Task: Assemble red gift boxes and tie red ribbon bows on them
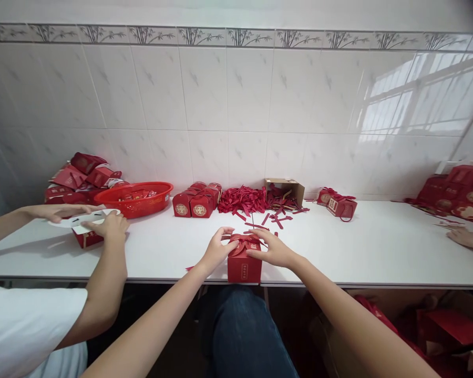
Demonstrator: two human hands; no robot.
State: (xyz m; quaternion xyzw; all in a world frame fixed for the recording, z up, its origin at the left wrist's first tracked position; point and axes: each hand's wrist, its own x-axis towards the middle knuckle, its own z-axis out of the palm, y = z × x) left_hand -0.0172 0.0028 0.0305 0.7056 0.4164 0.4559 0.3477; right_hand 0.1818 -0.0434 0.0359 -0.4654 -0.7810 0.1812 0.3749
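A red gift box [244, 270] with gold print stands upright at the table's front edge, right before me. Its top flaps are folded in, and a red ribbon bow [245, 238] lies across them. From the left, my left hand [219, 248] grips the box top, its thumb on the flap and its fingers curled over the far side. My right hand [275, 249] holds the opposite side, thumb against the front of the top and fingers behind near the ribbon. The far fingertips are partly hidden.
Behind the box lie a heap of red ribbons [242, 199], an open carton [284, 186] and loose strips. Finished red boxes [197, 202] and a red basket [142, 207] stand left. A co-worker's hands [110, 226] handle another box; another person's hand [467, 237] rests far right.
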